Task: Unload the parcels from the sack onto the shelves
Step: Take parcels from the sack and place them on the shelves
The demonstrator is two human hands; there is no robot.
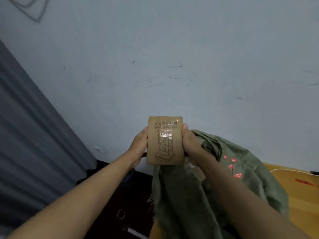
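From the head camera I see both hands holding one parcel up in front of the pale blue-grey wall (172, 49): a small brown cardboard box (164, 140) printed with a socket-tower drawing. My left hand (139, 149) presses its left edge and my right hand (189, 145) wraps the right edge, thumb on the front. The green woven sack (198, 195) with red markings lies slumped just below, on the left end of a yellow wooden desk (302, 195). I judge one parcel is out and not yet shelved; no shelves show, and I can't tell what remains inside the sack. A grey ribbed panel (25, 126) fills the left.
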